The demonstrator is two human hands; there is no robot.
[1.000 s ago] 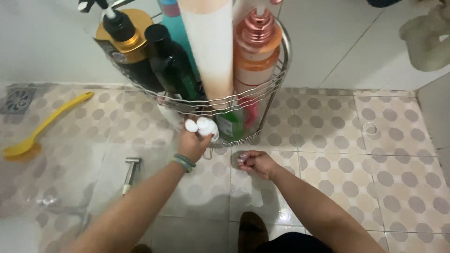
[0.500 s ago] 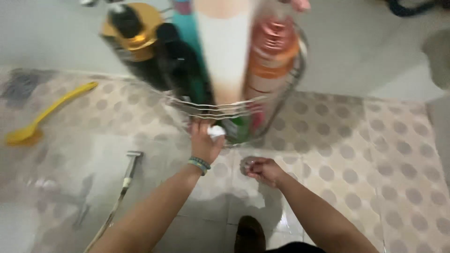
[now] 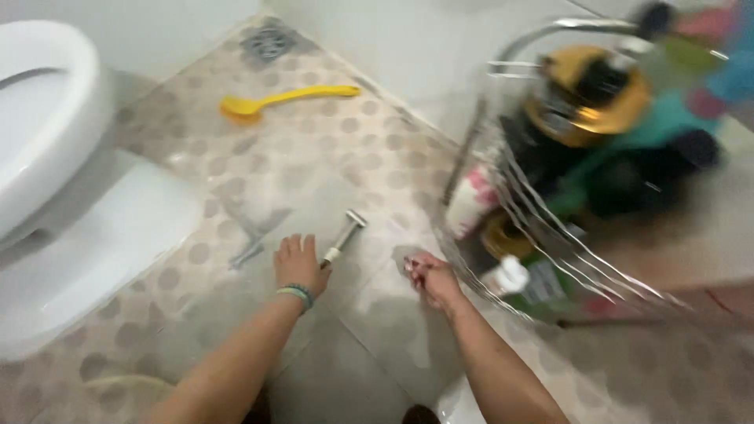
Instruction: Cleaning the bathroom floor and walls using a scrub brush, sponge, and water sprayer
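Since a moment ago, my left hand (image 3: pixel 297 265) has left the white bottle (image 3: pixel 506 276) in the wire rack (image 3: pixel 503 196) at the right. Now its fingers lie flat and a little spread on the wet floor, just touching the metal sprayer (image 3: pixel 344 235). My right hand (image 3: pixel 430 276) is curled near the rack; I cannot tell what it pinches.

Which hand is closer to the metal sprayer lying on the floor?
The left hand: it lies flat on the tiles with its fingers right beside the metal sprayer, perhaps touching it. The right hand is farther off, to the sprayer's right, by the wire rack.
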